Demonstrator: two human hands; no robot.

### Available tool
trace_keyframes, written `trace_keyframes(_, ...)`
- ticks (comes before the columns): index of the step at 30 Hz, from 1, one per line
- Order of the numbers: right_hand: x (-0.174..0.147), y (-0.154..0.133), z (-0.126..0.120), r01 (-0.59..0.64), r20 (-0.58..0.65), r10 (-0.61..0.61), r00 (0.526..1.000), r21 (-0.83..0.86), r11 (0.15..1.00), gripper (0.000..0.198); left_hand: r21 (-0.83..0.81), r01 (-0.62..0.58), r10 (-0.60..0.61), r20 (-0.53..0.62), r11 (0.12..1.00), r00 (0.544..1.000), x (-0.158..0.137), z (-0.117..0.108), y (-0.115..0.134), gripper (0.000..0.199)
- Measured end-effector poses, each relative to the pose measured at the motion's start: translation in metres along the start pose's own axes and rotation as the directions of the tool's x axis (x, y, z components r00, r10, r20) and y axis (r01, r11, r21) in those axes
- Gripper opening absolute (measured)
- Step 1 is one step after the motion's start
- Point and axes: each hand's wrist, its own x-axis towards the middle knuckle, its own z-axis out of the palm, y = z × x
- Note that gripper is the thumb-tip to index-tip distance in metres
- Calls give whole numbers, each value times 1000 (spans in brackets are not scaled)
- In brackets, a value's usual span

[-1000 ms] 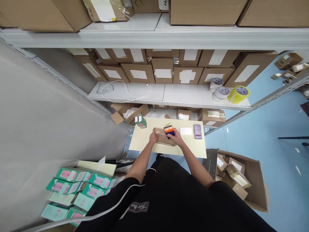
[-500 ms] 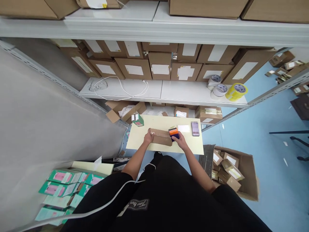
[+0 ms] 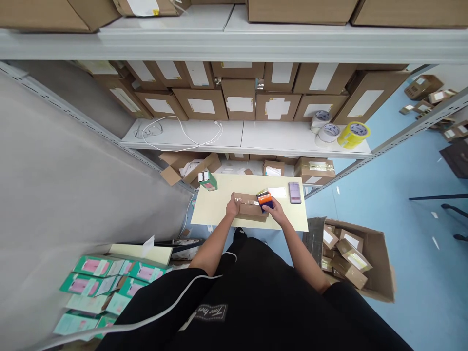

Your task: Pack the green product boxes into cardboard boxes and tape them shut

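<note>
A flat brown cardboard box [image 3: 252,208] lies on the pale yellow table [image 3: 210,212], with clear tape along its upper face. My left hand [image 3: 233,206] grips the box's left end, fingers closed around it. At the other end, my right hand [image 3: 276,211] is closed on an orange and dark-blue tape dispenser [image 3: 264,199], which rests against the box's right part. Just behind the dispenser is a white paper [image 3: 278,192]. A purple pack [image 3: 294,192] lies farther right, and a small green box [image 3: 208,180] stands at the table's back left corner.
Over the table, a grey shelf [image 3: 204,137] carries labelled cartons [image 3: 202,106], a white cable and tape rolls [image 3: 354,135]. An open carton of small parcels [image 3: 376,258] stands at right on the floor. Green boxes [image 3: 93,266] are stacked at lower left.
The cardboard box and my left hand have shifted to the right. My right hand and the tape dispenser have moved only slightly.
</note>
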Motion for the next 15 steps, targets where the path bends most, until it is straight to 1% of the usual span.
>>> trace_keyframes(4, -9, 3, -1, -19, -23, 19, 1000, -3, 1000, 54, 68, 26, -28, 32, 997, 999, -1, -4, -4, 77)
trace_keyframes(15, -58, 11, -35, -85, -131, 83, 988, -15, 996, 56, 125, 36, -45, 74, 992, 996, -33, 5, -33, 74)
